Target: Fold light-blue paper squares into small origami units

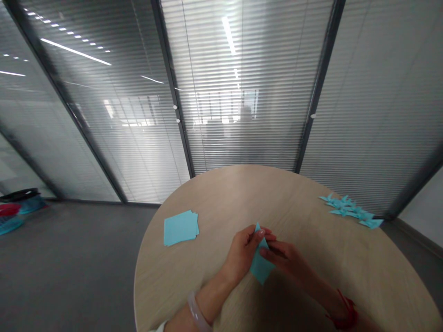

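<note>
A folded piece of light-blue paper point(262, 265), narrow and pointed at both ends, is held between my two hands above the near middle of the table. My left hand point(244, 249) grips its upper left side, with the thumb pressed on the face near the top point and the fingers behind. From the right, my right hand point(285, 256) closes on the paper's edge, its thumb on the front; some of its fingers are hidden behind the paper.
The round wooden table point(242, 193) carries a stack of light-blue paper sheets point(180, 228) at left. Several folded blue paper pieces point(351, 210) lie near its right edge. Glass panels with blinds point(242, 115) stand behind. Bags point(20, 205) rest on the floor at far left.
</note>
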`<state>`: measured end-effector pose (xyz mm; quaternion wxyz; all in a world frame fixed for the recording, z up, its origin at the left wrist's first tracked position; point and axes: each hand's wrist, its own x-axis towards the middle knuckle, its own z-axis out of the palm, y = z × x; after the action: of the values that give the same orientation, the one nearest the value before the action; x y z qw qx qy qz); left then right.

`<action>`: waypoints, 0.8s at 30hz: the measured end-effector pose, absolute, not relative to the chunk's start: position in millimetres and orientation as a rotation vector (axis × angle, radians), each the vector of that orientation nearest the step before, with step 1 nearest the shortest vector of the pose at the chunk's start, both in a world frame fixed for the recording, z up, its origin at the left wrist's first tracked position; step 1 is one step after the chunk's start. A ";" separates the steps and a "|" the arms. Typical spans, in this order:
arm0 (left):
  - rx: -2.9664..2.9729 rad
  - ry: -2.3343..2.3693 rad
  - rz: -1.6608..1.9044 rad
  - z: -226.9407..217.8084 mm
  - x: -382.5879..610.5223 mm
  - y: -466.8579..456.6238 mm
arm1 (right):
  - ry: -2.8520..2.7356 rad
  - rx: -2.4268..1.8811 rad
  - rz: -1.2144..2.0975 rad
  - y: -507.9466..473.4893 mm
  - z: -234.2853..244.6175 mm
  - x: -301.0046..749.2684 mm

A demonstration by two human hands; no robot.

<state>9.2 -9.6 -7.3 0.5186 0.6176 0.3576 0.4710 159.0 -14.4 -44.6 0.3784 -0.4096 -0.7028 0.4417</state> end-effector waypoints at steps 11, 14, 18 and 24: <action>1.352 0.864 1.134 -5.2 10.4 -10.6 | -1.819 -1.127 1.079 -10.8 -45.9 160.7; 1.279 0.894 1.144 -5.7 10.3 -9.8 | -1.832 -1.158 1.064 -12.4 -43.5 159.6; 1.232 0.918 1.167 -6.7 10.8 -9.7 | -1.857 -1.142 1.094 -13.3 -41.2 158.8; 1.212 0.951 1.191 -7.4 11.1 -10.7 | -1.892 -1.150 1.121 -14.2 -39.3 159.2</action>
<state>11.1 -10.7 -7.4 0.5623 0.5146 0.4040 0.5057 159.2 -14.2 -39.3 0.3240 -0.4384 -0.7211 0.4275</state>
